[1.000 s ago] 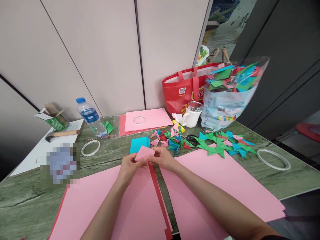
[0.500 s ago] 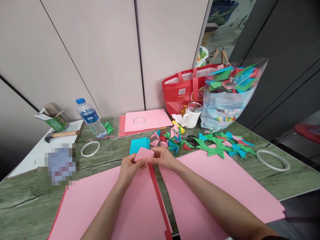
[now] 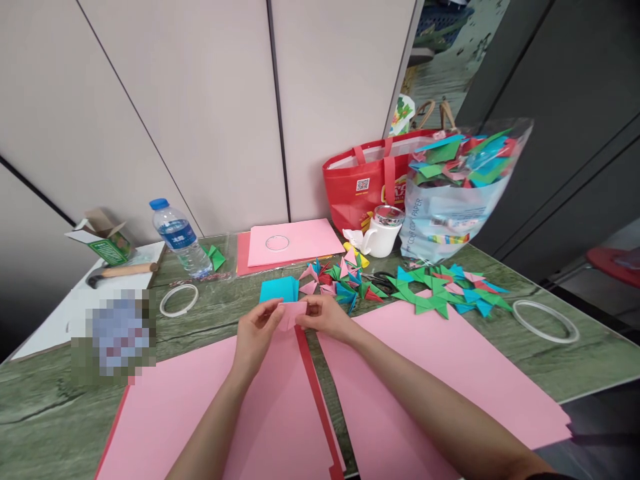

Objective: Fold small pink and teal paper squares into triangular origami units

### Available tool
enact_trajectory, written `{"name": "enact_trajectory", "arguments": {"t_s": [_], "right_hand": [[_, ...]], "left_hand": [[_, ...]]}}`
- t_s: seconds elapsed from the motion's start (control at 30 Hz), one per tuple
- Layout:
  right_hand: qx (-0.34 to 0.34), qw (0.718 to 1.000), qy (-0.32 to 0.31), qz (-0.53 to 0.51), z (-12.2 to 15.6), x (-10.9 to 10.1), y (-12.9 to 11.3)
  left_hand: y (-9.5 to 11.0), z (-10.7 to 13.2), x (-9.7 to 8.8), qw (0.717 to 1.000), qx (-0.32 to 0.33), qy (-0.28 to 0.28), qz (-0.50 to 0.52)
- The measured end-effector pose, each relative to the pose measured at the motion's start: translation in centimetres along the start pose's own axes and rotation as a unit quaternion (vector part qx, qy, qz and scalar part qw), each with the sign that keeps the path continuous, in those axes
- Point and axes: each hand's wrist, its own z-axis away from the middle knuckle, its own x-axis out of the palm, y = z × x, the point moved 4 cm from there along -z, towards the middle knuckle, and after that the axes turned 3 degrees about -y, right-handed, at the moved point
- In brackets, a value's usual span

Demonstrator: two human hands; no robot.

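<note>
A small pink square of paper [image 3: 292,315], with crease lines on it, is held up between my two hands. My left hand [image 3: 257,333] pinches its left edge, and my right hand [image 3: 325,316] pinches its right edge. Just behind the hands lies a stack of blue paper squares [image 3: 276,289]. Below them are large pink sheets on the left [image 3: 200,407] and on the right [image 3: 400,380], with a red strip of paper [image 3: 315,387] showing along the left stack. Folded paper pieces [image 3: 345,280] in several colours are heaped to the right of the blue squares.
Behind stand a water bottle [image 3: 180,237], a white mug [image 3: 384,232], a red bag [image 3: 350,190] and a plastic bag of folded pieces [image 3: 445,207]. Joined green stars [image 3: 430,293], scissors [image 3: 384,281], tape rolls [image 3: 179,300] and a hammer [image 3: 123,271] lie around.
The pink paper has been turned from a diamond tilt to a flatter, edge-up position, now showing creases. My left fingers have shifted up to its upper left edge.
</note>
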Motion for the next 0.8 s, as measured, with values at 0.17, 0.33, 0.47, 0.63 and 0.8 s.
{"name": "enact_trajectory", "arguments": {"t_s": [0.17,0.33,0.47,0.63,0.8], "right_hand": [[-0.017,1.000,-0.025,0.006,0.1,0.2,-0.5],[-0.046,0.999,-0.008,-0.006,0.3,0.2,-1.0],[-0.064,0.998,-0.018,0.005,0.4,0.5,-1.4],[-0.059,0.997,-0.004,0.050,0.3,0.1,-1.5],[-0.056,0.994,0.020,0.097,0.1,-0.5,-1.6]], "left_hand": [[-0.5,0.0,0.0,0.992,-0.063,-0.010,0.106],[-1.3,0.1,0.2,0.966,-0.162,-0.037,0.199],[-1.1,0.3,0.7,0.968,-0.170,-0.081,0.164],[-0.2,0.7,1.2,0.991,-0.087,-0.098,-0.003],[0.6,0.7,1.6,0.989,-0.035,-0.131,-0.053]]}}
